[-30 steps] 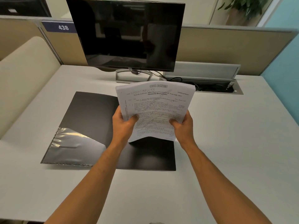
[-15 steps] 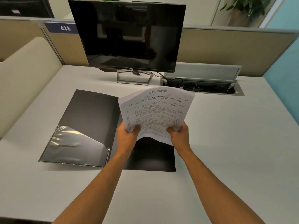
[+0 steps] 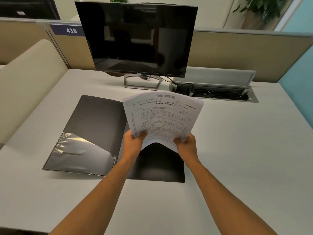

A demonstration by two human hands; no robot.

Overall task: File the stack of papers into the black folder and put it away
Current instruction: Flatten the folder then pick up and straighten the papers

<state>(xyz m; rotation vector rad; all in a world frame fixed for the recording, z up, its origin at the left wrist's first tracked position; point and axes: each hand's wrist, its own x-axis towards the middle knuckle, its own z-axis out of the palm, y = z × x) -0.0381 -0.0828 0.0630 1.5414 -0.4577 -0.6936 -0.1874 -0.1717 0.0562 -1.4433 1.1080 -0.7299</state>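
A black folder (image 3: 94,126) lies open on the white desk, with a shiny clear pocket (image 3: 79,153) on its left half. I hold a stack of printed papers (image 3: 162,116) above the folder's right half, and its lower edge arches upward between my hands. My left hand (image 3: 133,141) grips the stack's lower left corner. My right hand (image 3: 186,144) grips the lower right corner. Most of the folder's right half is hidden behind the papers and my hands.
A dark monitor (image 3: 137,38) on a metal stand (image 3: 142,82) stands behind the folder. An open cable tray (image 3: 215,94) with black cables is set into the desk (image 3: 237,158) at the back right. Beige partitions (image 3: 245,55) enclose the desk.
The stack has tilted forward and sunk toward the folder's right half, its bottom edge bowing more. Both hands kept their grip and moved a little lower and away from me.
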